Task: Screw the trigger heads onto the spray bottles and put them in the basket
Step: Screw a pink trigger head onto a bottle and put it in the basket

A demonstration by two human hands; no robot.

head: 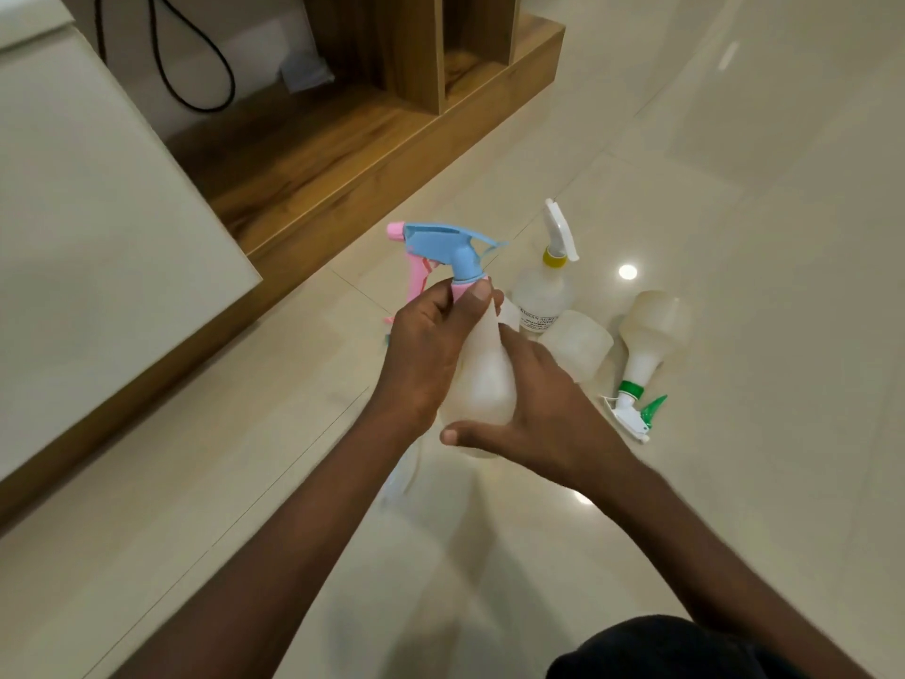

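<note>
- Fingers (482,292) of the left hand (431,355) are pinching the pink collar (461,289) beneath the blue trigger head (440,245); the right hand (543,414) is wrapping the translucent bottle (485,379), held above the floor at centre.
- Bottle is looking empty, hence light, thin-walled and smooth: likely slippery and squashable; grip is best taken at the collar and the wide belly.
- Right of it, a white-headed bottle (543,296) is standing, a green-headed bottle (646,345) is lying on the tiled floor (734,482).
- Basket is not showing.

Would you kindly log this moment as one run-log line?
left hand: at pink collar | right hand: holding bottle | basket: not in view
</note>
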